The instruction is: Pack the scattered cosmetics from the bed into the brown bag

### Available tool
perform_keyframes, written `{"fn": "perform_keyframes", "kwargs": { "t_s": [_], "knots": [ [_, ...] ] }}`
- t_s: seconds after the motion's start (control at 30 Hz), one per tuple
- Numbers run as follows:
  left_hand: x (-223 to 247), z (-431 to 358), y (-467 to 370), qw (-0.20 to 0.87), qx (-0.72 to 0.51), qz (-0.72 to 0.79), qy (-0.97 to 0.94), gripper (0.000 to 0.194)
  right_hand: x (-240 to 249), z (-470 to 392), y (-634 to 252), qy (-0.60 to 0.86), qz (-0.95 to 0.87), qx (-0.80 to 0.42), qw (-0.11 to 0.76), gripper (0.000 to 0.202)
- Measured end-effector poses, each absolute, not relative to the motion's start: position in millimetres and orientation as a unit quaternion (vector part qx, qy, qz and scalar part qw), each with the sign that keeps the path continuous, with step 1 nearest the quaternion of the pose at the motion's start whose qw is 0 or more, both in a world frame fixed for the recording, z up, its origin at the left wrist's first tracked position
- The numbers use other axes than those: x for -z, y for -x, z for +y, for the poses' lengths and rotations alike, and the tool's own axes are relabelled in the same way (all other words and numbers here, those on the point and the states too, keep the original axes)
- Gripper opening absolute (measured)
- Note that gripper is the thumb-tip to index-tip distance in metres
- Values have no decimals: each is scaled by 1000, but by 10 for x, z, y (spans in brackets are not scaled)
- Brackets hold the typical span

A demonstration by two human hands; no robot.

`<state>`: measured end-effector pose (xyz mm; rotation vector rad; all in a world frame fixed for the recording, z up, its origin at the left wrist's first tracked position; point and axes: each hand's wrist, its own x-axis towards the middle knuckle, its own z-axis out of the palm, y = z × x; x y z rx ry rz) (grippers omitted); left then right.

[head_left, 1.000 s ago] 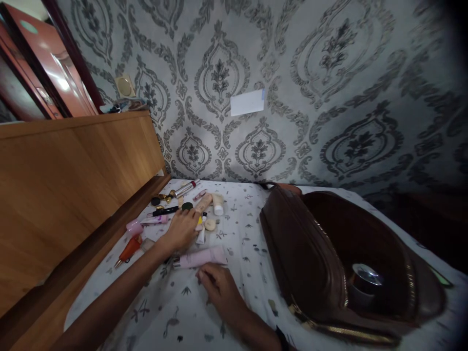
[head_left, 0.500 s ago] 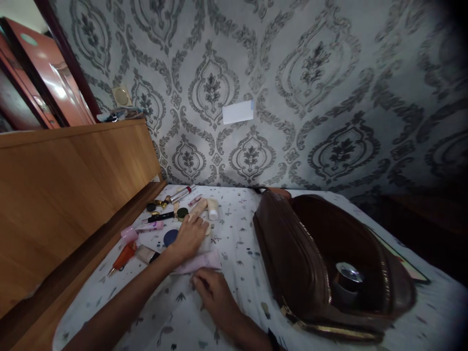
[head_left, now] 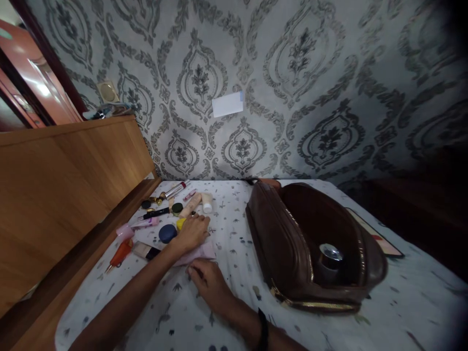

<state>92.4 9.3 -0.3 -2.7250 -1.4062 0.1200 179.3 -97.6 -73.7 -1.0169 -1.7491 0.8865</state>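
Observation:
My left hand point(head_left: 195, 231) reaches palm down over the cosmetics, its fingers bent and closed; whatever lies under them is hidden. Against its thumb side a small yellow item point(head_left: 180, 223) shows in part. A pale pink tube point(head_left: 203, 251) lies beneath the left wrist. Loosely curled beside that tube is my right hand point(head_left: 210, 282), with nothing visible in its fingers. Around the left hand are a round dark blue container point(head_left: 167, 234), a beige tube point(head_left: 190, 205), a cream tube with a white cap point(head_left: 207, 202) and a bottle with a black cap point(head_left: 145, 250).
An open brown leather bag point(head_left: 281, 234) stands at the right, holding a silver-topped container point(head_left: 331, 256). A flat framed item point(head_left: 380, 239) lies behind it. Farther left are an orange pouch point(head_left: 120, 253), a black tube point(head_left: 156, 213) and a wooden board point(head_left: 73, 180).
My left hand has shifted slightly right across the cosmetics, and the yellow item now shows beside it. My right hand stays by the pink tube. The camera view has shifted a little.

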Motion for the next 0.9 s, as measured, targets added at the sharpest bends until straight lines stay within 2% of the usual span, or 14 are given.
{"fn": "perform_keyframes", "kwargs": {
  "t_s": [0.1,0.2,0.37,0.47,0.57,0.7,0.8,0.9],
  "knots": [
    [-8,113,-853,13,-50,-435,899,17,736,-973,-1798,409,-707,-355,455,26],
    [-34,144,-782,-3,-47,-423,905,23,752,-971,-1802,410,-709,-347,456,25],
    [-10,62,-788,29,6,-453,891,25,771,-964,-1795,410,-711,-346,455,24],
    [-38,10,-765,3,23,-429,903,19,761,-963,-1791,408,-710,-347,457,24],
    [-139,84,-678,-15,44,-437,898,24,745,-970,-1798,412,-709,-348,453,24],
    [-203,316,-592,35,25,-494,868,28,733,-986,-1816,406,-710,-351,455,24],
    [-110,428,-628,67,-9,-523,850,22,741,-989,-1817,403,-712,-344,462,24],
    [31,434,-716,90,-30,-544,833,25,760,-985,-1808,404,-712,-340,462,24]
  ]
}}
